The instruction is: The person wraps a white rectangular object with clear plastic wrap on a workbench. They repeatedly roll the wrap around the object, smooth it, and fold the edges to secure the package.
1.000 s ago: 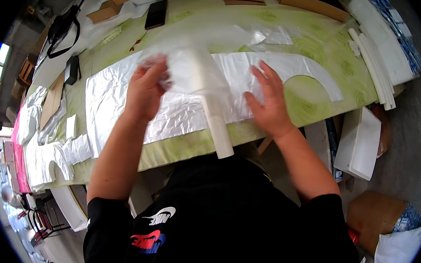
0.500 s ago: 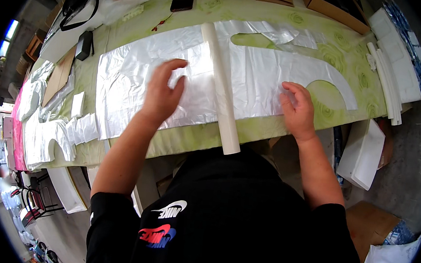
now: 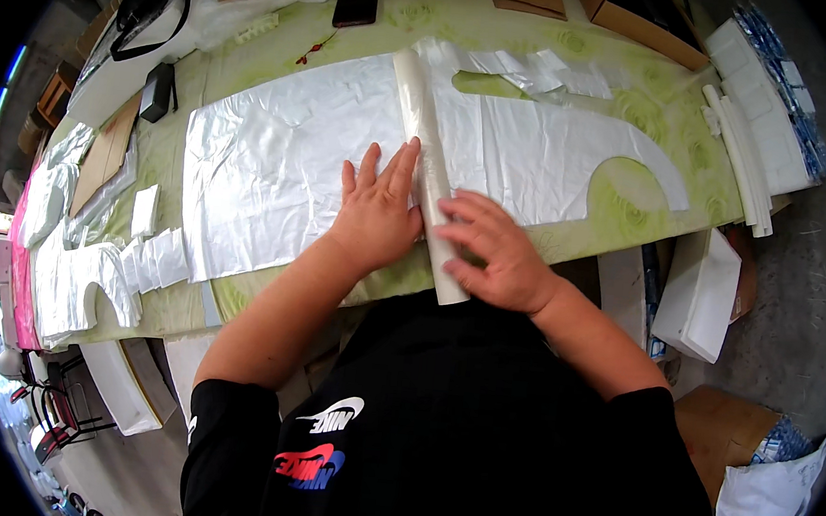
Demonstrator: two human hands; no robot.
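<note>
A long cream-white tube (image 3: 432, 152) lies across a thin white plastic sheet (image 3: 264, 166), its near end sticking out past the table's edge. The sheet is creased and has curved cut-outs at its right part, like an apron. My left hand (image 3: 375, 213) rests flat on the sheet, fingers spread, with its index side against the tube's left. From the right, my right hand (image 3: 500, 251) comes to the tube's near half with fingers apart. Its fingertips meet or nearly meet the tube; a little blur hides which.
A green patterned cloth (image 3: 571, 242) covers the table. At the back lie a phone (image 3: 357, 1) and open cardboard boxes (image 3: 640, 20). More folded white plastic (image 3: 87, 274) lies at the left, beside a black box-shaped object (image 3: 157, 93). Thin white rolls (image 3: 743, 169) lie at the right edge.
Both hands have come down and inward to the tube: the left moved right onto the sheet beside it, the right moved left to its near half. The tube has hardly shifted.
</note>
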